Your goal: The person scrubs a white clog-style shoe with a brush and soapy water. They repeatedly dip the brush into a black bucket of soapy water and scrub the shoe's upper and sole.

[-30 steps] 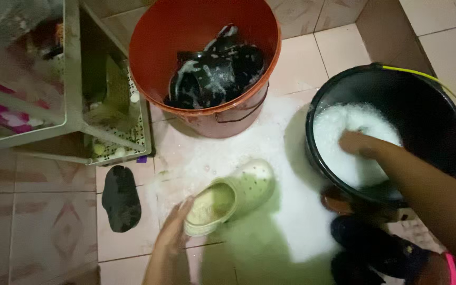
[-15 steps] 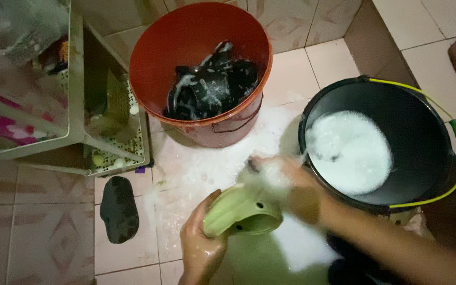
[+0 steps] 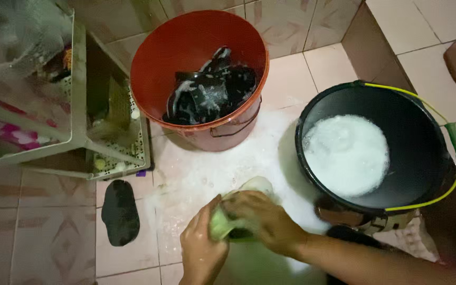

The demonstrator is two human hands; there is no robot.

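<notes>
A pale green clog shoe (image 3: 222, 224) is held low over the soapy tiled floor (image 3: 212, 169). My left hand (image 3: 200, 249) grips its near side. My right hand (image 3: 262, 220) lies over the top of it, fingers curled on the shoe. The toe of the shoe (image 3: 257, 184) sticks out beyond my fingers. Whether my right hand also holds a brush or cloth is hidden. A black bucket (image 3: 423, 158) with foamy water stands to the right. A red bucket (image 3: 164, 79) with dark wet items stands behind.
A black insole (image 3: 120, 212) lies on the tiles at the left. A pale plastic rack (image 3: 80, 132) with bottles stands at the far left. A wall step rises at the upper right. Dark footwear (image 3: 344, 232) sits under my right forearm.
My right hand left the black bucket's foam and came onto the shoe. My left hand lifted the shoe from the floor and both hands now hold it nearer to me.
</notes>
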